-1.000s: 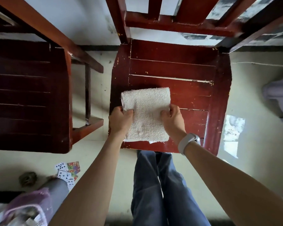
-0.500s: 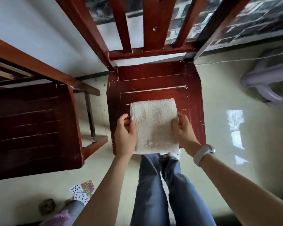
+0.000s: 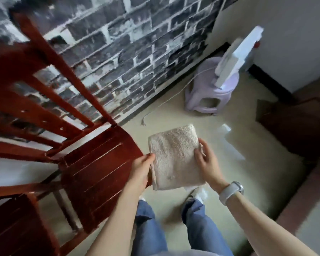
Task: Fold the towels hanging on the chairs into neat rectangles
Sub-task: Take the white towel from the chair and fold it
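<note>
Left hand fingers curl round the left edge of the folded towel, thumb tip on top; right hand fingers wrap the right edge, thumb over the pile. Both grip the towel, which is in a compact rectangle, several layers thick. A second ago it lay on the seat of the red chair with both hands at its sides; now it is lifted clear, carried in the air just right of the chair seat and above the floor. The view has swung right with it. Judgement: folding of this towel is finished, and the step in hand is carrying it off to set down somewhere. Farther right of the chair, near the brick wall, stands a lilac plastic stool with a white object on it. White watch on the right wrist.
</note>
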A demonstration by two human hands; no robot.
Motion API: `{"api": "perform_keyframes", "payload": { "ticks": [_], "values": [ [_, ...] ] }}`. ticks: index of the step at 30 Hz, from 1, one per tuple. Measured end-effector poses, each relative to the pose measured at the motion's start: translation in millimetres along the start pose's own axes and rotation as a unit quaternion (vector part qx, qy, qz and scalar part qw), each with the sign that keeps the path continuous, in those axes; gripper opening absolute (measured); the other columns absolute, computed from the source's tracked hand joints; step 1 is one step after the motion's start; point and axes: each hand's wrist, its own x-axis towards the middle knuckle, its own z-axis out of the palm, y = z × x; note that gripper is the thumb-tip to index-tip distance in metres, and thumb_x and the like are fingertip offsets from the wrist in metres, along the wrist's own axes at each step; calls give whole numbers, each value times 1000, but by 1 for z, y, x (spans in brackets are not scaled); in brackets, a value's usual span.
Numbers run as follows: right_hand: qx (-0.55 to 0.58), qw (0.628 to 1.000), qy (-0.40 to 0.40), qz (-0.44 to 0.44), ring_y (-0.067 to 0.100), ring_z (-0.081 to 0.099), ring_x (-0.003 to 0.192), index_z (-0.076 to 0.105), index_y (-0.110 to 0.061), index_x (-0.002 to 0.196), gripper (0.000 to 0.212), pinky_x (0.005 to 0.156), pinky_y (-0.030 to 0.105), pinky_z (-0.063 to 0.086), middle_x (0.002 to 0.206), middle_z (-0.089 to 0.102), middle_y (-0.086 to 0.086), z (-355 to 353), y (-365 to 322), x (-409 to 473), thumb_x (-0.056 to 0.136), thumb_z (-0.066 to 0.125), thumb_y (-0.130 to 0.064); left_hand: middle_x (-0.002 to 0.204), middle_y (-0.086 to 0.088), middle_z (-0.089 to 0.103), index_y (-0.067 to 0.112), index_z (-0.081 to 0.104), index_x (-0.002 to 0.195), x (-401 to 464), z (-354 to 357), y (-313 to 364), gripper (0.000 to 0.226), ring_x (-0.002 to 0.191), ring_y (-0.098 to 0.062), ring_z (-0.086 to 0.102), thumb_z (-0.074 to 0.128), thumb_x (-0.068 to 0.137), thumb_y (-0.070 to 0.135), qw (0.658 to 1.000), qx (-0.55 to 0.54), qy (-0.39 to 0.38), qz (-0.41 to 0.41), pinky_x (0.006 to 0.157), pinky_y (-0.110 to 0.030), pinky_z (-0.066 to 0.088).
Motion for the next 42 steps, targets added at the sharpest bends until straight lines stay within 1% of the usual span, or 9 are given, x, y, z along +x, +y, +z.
{"api": "perform_keyframes", "payload": {
  "ticks": [4,6,8,13,17,19,28,33,42],
  "values": [
    [54,997,61,13,10,44,116,40,-9,132,36,104,26,34,123,49,-2,-119,9,6,96,40,-9,91,-5,65,3,62,104,-20,123,20,18,81,-15,59,53,91,12,988,115,-30,102,66,-15,47],
    [65,993,99,15,11,49,108,42,-12,131,36,100,29,38,115,52,-5,-174,15,8,95,41,-9,104,-9,66,4,58,114,-30,185,28,26,93,-19,61,53,91,14,966,179,-41,180,80,-22,50],
    [80,988,131,23,15,55,100,42,-15,132,38,95,34,43,111,58,-2,-225,23,10,94,43,-13,108,-7,64,10,54,121,-40,243,33,32,97,-20,61,53,90,17,936,238,-52,253,88,-33,50],
    [99,972,211,24,10,56,104,41,-13,134,61,95,29,44,118,59,-1,-327,31,9,78,51,-37,112,-7,63,13,49,128,-64,365,49,38,97,-21,61,54,90,15,867,324,-120,360,86,-32,50],
    [115,956,268,39,11,55,107,38,-16,134,47,98,37,45,119,55,-4,-390,46,24,90,52,-20,114,-8,63,10,54,122,-63,446,60,33,104,-22,59,54,89,13,845,352,-158,369,91,-33,47],
    [114,949,289,44,12,54,110,37,-19,134,45,98,39,45,122,54,-5,-420,53,41,91,51,-20,114,-8,63,9,55,121,-56,488,67,32,103,-21,58,54,89,13,839,355,-177,373,91,-32,47],
    [150,917,361,83,13,53,111,38,-20,133,44,98,41,45,122,54,-3,-577,50,155,91,49,-18,113,-7,63,8,57,119,-9,696,135,30,91,-8,52,51,91,14,813,390,-228,366,73,-10,34],
    [173,893,403,102,13,50,115,38,-18,134,43,102,40,43,122,50,-7,-662,50,198,92,48,-16,115,-3,62,10,56,122,-7,804,160,31,95,-8,53,50,92,15,810,389,-276,342,81,-20,40],
    [172,877,433,118,15,46,120,35,-14,136,42,103,34,39,131,48,2,-799,98,255,95,41,-13,107,7,52,13,53,123,2,968,141,30,100,-9,51,49,93,16,813,380,-312,311,83,-23,41]
  ]
}}
